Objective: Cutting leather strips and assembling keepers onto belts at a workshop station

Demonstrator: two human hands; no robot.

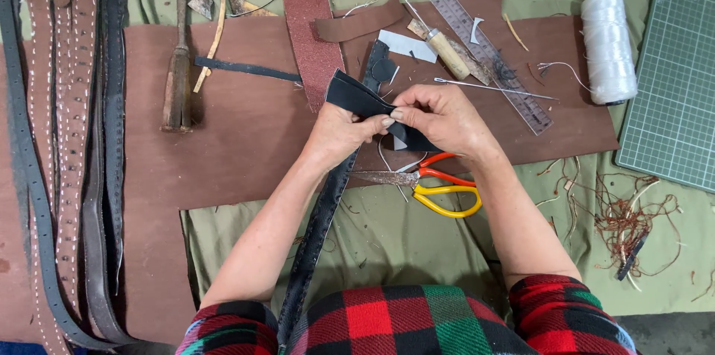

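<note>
While both hands meet over the brown leather sheet [246, 131], they pinch the folded end of a black leather strap [357, 98] between them. The left hand [344, 134] is curled closed, thumb and fingers gripping the strap from its own side, and the right hand [439, 118] is closed too, its fingertips pressed onto the same fold right against the left thumb. From the hands the strap's free end sticks up and away to the left, while its long stitched length runs down under the left wrist toward the person's lap.

Just below the right hand lie scissors [436, 184] with orange and yellow handles, their blades pointing left under the strap. Beyond the right hand's knuckles sit a long thin needle [491, 87], an awl with a wooden handle [443, 48] and a clear ruler [484, 46]. Farther right of that hand stands a spool of white thread [608, 46], next to a green cutting mat [674, 87]. Well away to the left of the left hand rest a dark-handled tool [179, 64] and several long belts [71, 139] laid side by side.
</note>
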